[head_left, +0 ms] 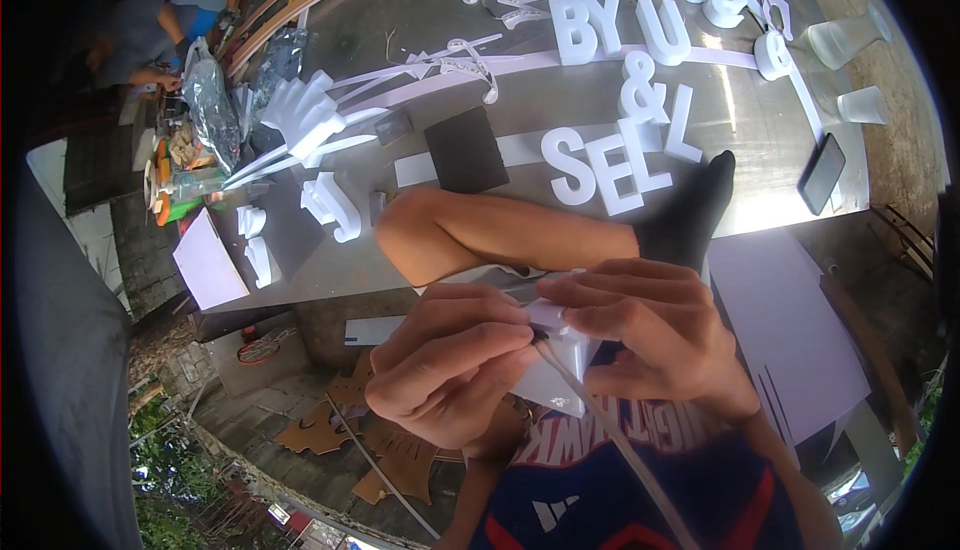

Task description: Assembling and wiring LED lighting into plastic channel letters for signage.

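Observation:
Just in front of my torso, my left hand (pixel 450 365) and my right hand (pixel 655 335) are close together on a small white block-like piece (pixel 562 378). The fingers of my right hand wrap over its upper right side. At its upper left edge, the thumb and fingertips of my left hand are pinched together. A thin pale strip (pixel 625 445) runs from these fingertips down to the lower right across my shirt. My fingers cover much of the piece, so its full shape is hidden. Beyond my bent leg, several white block letters (pixel 610 165) stand on the table.
The grey metal table (pixel 740 185) carries a dark square sheet (pixel 467 150), a phone (pixel 822 175), a clear pitcher (pixel 850 40) and a cup (pixel 862 106). White cutouts (pixel 305 115) lie at left. Another person (pixel 150 45) is at far left. Brown cut boards (pixel 400 455) lie below.

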Available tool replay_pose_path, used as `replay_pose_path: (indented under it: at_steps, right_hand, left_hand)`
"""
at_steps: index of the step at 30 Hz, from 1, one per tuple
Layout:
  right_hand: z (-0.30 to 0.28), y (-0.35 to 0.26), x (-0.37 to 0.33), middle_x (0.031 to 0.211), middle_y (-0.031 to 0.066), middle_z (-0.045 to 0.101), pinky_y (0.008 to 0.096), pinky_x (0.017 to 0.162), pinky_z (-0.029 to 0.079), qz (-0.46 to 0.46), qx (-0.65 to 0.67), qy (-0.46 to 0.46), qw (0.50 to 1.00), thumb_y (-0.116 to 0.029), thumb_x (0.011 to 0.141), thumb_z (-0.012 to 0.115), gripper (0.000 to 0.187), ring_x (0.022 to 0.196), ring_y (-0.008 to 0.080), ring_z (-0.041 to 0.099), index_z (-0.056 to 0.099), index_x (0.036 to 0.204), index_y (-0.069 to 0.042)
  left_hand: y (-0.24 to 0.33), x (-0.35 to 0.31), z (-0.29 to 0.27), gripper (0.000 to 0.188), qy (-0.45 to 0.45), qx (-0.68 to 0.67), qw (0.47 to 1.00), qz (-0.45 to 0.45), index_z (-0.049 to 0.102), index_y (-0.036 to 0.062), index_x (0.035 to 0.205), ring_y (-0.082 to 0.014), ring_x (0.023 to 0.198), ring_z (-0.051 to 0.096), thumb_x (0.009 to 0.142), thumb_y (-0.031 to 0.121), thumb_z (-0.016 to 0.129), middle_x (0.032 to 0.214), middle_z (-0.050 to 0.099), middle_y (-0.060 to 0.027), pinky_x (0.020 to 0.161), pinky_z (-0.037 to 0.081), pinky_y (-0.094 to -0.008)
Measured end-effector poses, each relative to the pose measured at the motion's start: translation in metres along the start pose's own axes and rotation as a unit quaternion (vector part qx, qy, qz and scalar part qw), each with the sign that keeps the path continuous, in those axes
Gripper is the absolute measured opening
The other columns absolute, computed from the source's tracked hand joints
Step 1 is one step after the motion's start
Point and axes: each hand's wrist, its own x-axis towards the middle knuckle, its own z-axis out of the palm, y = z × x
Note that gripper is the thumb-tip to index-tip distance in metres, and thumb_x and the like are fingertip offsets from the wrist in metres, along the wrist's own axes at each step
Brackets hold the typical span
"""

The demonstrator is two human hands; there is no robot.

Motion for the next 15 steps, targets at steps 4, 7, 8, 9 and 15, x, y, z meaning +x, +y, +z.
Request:
replay_pose_path:
  at_steps: [4, 7, 8, 9, 15]
  right_hand:
    - [0.001, -0.001, 0.0, 0.098, 0.0141, 0.068, 0.0366, 0.076, 0.057, -0.028, -0.037, 0.006, 0.999, -0.019, 0.066, 0.075, 0.036, 0.086, 0.0262, 0.069, 0.06, 0.091, 0.001]
    - [-0.001, -0.002, 0.0, 0.098, 0.0136, 0.069, 0.0362, 0.075, 0.057, -0.031, -0.043, 0.006, 0.999, -0.021, 0.068, 0.073, 0.034, 0.085, 0.0255, 0.069, 0.061, 0.091, 0.001]
    - [-0.002, -0.002, 0.0, 0.098, 0.0134, 0.069, 0.0361, 0.075, 0.057, -0.033, -0.046, 0.002, 0.998, -0.021, 0.068, 0.073, 0.034, 0.085, 0.0252, 0.069, 0.062, 0.091, 0.001]
    - [-0.002, -0.003, 0.0, 0.098, 0.013, 0.069, 0.0361, 0.074, 0.057, -0.034, -0.064, 0.009, 0.997, -0.022, 0.07, 0.072, 0.033, 0.085, 0.0253, 0.069, 0.062, 0.09, 0.001]
    - [-0.001, -0.006, 0.0, 0.097, 0.0111, 0.069, 0.0359, 0.073, 0.056, -0.032, -0.044, 0.022, 0.998, -0.027, 0.073, 0.071, 0.034, 0.086, 0.0248, 0.069, 0.062, 0.092, 0.0]
  left_hand:
    - [0.002, -0.003, 0.005, 0.029, 0.018, 0.03, 0.999, 0.028, 0.071, -0.0021, 0.083, -0.0264, 0.077, 0.065, 0.055, -0.009, 0.075, 0.083, 0.067, -0.0146, 0.064, 0.051, -0.0303]
    - [0.002, -0.006, 0.009, 0.035, 0.025, 0.045, 0.996, 0.068, 0.071, -0.0026, 0.089, -0.0285, 0.081, 0.065, 0.055, -0.007, 0.077, 0.089, 0.066, -0.0165, 0.064, 0.052, -0.0324]
    - [0.003, -0.007, 0.008, 0.035, 0.041, 0.048, 0.996, 0.063, 0.071, -0.0026, 0.089, -0.0285, 0.081, 0.065, 0.055, -0.007, 0.077, 0.089, 0.066, -0.0165, 0.064, 0.052, -0.0324]
    - [0.003, -0.006, 0.005, 0.036, 0.003, 0.063, 0.994, 0.088, 0.07, -0.0029, 0.092, -0.0299, 0.083, 0.065, 0.057, 0.0, 0.08, 0.094, 0.065, -0.0176, 0.065, 0.053, -0.0335]
    - [0.011, -0.008, 0.0, 0.062, -0.075, 0.151, 0.973, 0.156, 0.067, -0.0032, 0.104, -0.0326, 0.09, 0.064, 0.064, 0.041, 0.083, 0.111, 0.059, -0.0214, 0.069, 0.057, -0.0364]
